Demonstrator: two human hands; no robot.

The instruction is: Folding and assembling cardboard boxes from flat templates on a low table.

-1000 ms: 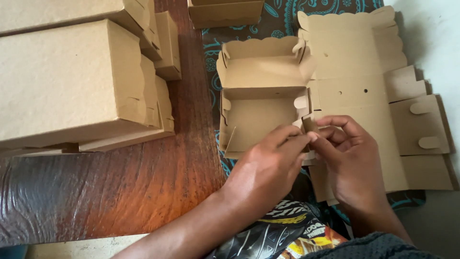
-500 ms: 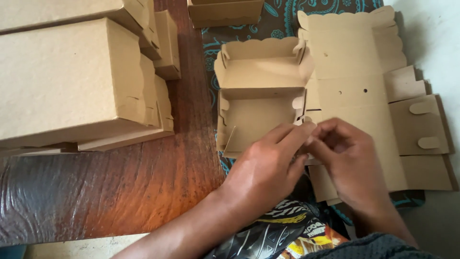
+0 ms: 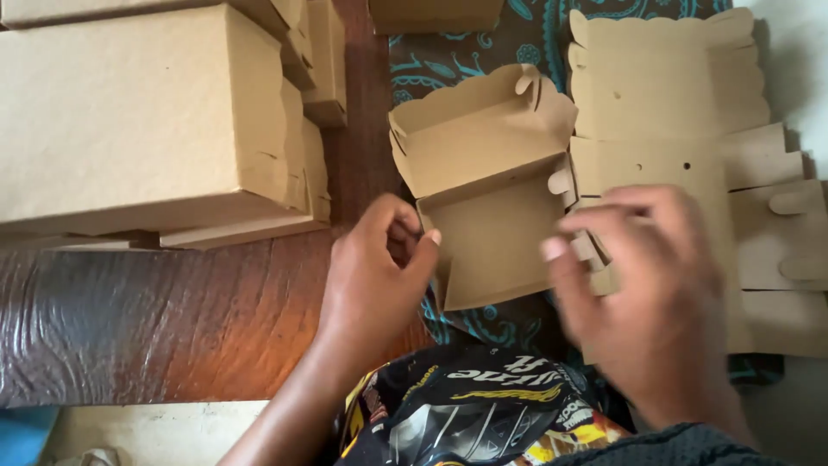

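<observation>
Two hands on one half-folded box (image 3: 483, 185) — left hand (image 3: 375, 276) pinching its left wall; right hand (image 3: 642, 293) blurred, fingers spread, grip unclear; next: tuck right flap.

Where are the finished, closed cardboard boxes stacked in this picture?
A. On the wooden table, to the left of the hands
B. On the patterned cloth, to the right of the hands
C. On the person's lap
A: the closed boxes stand stacked on the wooden table, left of the left hand.
</observation>
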